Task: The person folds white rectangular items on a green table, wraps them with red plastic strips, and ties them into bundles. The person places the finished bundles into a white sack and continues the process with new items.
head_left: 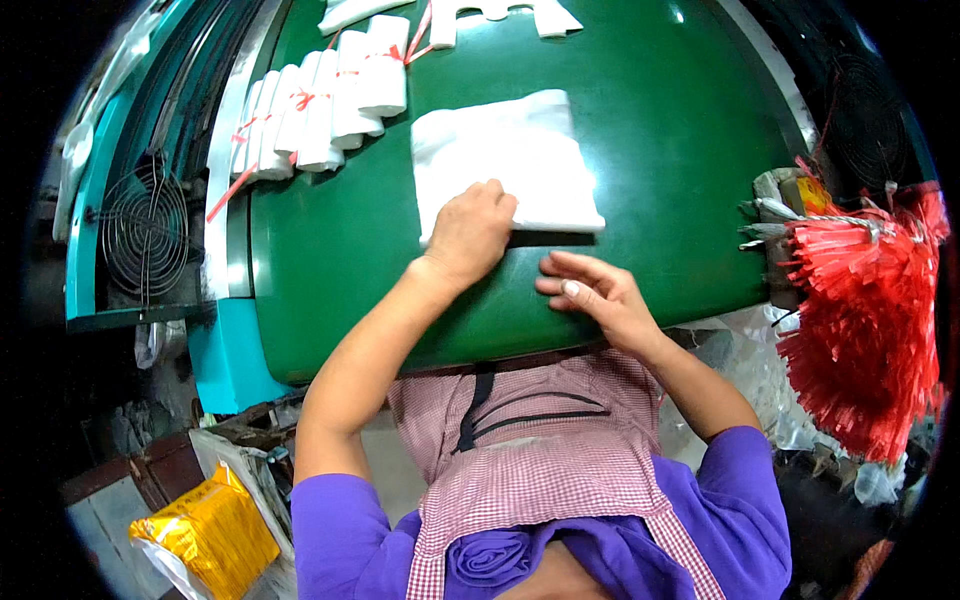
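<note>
A flat, folded stack of white plastic bags (pixel 510 160) lies on the green tabletop (pixel 670 150) in front of me. My left hand (pixel 468 232) is closed at its near edge, fingers curled over the plastic; the fingertips are partly hidden. Just below the stack's near right edge, my right hand (pixel 600 300) hovers with its fingers apart and nothing in them. Up to the left lie several white plastic rolls (pixel 318 105), side by side, tied with red ribbon (pixel 306 100).
More white plastic bags with cut-out edges (pixel 500 20) lie at the far edge. A bunch of red plastic strips (pixel 860 330) hangs at the right. A wire fan guard (pixel 145 230) stands on the left, and a yellow package (pixel 215 535) sits lower left.
</note>
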`<state>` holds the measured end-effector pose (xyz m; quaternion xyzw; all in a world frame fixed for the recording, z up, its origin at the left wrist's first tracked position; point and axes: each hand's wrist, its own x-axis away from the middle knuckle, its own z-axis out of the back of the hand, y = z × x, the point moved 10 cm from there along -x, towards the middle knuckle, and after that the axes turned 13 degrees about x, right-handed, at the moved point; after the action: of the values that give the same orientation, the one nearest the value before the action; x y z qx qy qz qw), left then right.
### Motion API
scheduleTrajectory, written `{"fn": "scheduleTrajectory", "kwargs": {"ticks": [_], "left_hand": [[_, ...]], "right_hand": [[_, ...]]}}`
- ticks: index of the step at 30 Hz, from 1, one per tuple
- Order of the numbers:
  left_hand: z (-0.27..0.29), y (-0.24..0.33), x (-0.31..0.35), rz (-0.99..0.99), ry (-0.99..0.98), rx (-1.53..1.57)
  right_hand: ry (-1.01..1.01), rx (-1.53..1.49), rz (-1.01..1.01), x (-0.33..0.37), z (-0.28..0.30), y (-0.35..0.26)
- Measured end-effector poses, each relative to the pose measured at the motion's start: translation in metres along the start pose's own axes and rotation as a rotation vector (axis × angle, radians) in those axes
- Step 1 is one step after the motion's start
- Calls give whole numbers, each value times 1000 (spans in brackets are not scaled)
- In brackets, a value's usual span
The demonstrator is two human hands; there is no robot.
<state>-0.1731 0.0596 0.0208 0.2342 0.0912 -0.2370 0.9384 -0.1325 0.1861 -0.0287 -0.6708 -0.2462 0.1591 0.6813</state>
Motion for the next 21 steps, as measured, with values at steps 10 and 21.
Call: {"fn": "scheduleTrajectory", "kwargs": {"ticks": [10,21], "left_hand": [[4,23,53,-169,-310,451],[40,46,-9,-335,-227,92]], "right_hand": [[-91,-202,-279,-46,16,8],[-356,1527,878,-42,-15,-44]]}}
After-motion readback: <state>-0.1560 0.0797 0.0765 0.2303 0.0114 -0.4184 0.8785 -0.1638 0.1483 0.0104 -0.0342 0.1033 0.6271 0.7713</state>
